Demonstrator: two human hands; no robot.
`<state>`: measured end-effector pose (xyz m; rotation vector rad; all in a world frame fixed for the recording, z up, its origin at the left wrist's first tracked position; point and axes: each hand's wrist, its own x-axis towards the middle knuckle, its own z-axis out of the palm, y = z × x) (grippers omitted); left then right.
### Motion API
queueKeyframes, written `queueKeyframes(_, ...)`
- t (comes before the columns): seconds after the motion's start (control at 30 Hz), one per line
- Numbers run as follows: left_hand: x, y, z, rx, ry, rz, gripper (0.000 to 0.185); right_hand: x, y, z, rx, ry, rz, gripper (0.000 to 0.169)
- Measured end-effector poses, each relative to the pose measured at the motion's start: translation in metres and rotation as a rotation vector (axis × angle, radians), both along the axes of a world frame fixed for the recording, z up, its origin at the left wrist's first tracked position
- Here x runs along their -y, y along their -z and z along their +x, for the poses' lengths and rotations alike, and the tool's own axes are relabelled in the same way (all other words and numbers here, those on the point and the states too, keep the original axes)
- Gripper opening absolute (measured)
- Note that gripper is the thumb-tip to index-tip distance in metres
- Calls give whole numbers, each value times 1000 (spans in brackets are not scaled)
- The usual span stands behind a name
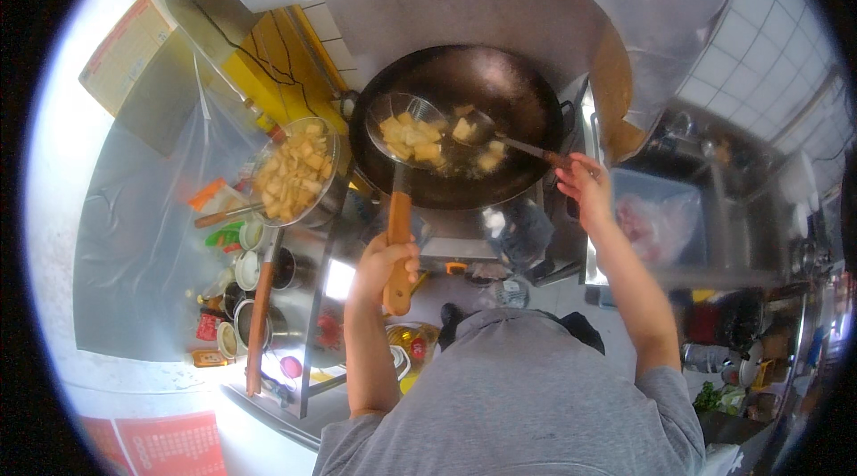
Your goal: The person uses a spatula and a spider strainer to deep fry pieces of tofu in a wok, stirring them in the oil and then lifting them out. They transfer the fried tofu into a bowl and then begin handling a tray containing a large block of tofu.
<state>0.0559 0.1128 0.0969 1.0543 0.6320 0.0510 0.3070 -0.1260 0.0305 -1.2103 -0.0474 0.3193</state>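
Note:
My left hand [390, 266] grips the wooden handle of a wire skimmer [400, 180]. Pale yellow fried pieces [410, 137] fill its round mesh head, which is over the left part of a large dark wok [515, 78]. In my right hand [583, 187] is the brown handle of a metal ladle [514, 143]. The ladle's bowl is down in the wok beside the skimmer, with one pale piece at its edge. A few more pieces [492, 156] lie in the bubbling oil below the ladle's shaft.
Left of the wok, a second strainer [328, 198] heaped with similar pieces rests over a metal pot. Several seasoning containers [248, 270] stand on the left counter. To the right is a sink with a plastic tub [659, 185] holding bagged food. A curved metal guard [462, 11] rises behind the wok.

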Motion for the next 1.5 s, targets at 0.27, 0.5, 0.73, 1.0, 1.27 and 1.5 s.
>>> queueKeyframes(0.27, 2, 8, 2, 24, 9, -127, 23, 2, -32, -6, 81, -69, -78, 21)
queueKeyframes(0.5, 5, 8, 2, 55, -2, -195, 23, -1, -41, -7, 288, -208, -205, 18)
queueKeyframes(0.73, 4, 10, -2, 107, -6, -236, 27, 0, -42, -14, 593, -190, -271, 17)
queueKeyframes(1.0, 4, -4, -8, 102, -80, -174, 28, -2, -18, 23, 753, 46, -494, 18)
queueKeyframes(1.27, -3, -10, -13, 111, -99, -132, 27, -24, -5, 48, 758, 40, -586, 18)
queueKeyframes(1.5, -6, -11, -17, 132, -99, -91, 25, -49, 9, 58, 727, -4, -492, 17)
